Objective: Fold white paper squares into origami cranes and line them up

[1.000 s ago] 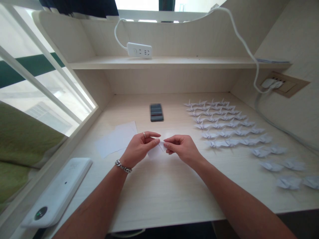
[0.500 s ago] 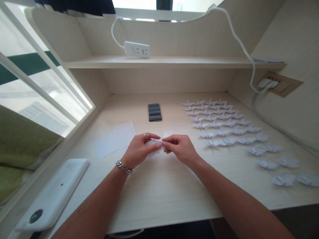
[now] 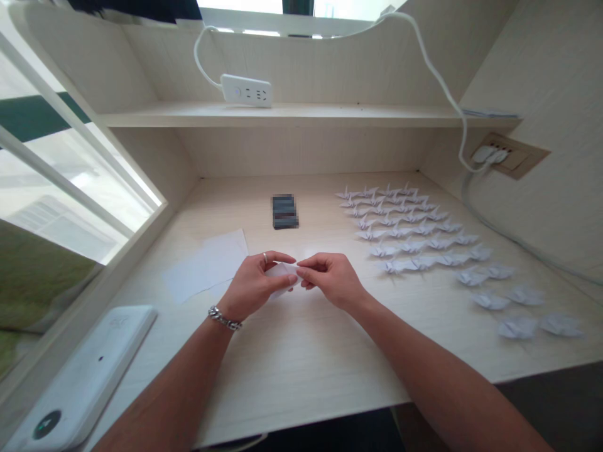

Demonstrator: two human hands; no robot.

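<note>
Nearest, at the left corner of the pale wooden desk (image 3: 301,364), lies a flat white rounded plastic device (image 3: 80,383). Over the middle of the desk the left hand (image 3: 252,285), with a silver ring and chain bracelet, meets the right hand (image 3: 332,279); both pinch tight on a small white folded piece of paper (image 3: 281,274) held between their fingertips. Just beyond on the left lie flat white paper sheets (image 3: 205,267), and to the right rows of white folded paper cranes (image 3: 414,235). Farther back sits a dark rectangular phone (image 3: 284,211), and on the shelf a white plastic power strip (image 3: 246,90)
</note>
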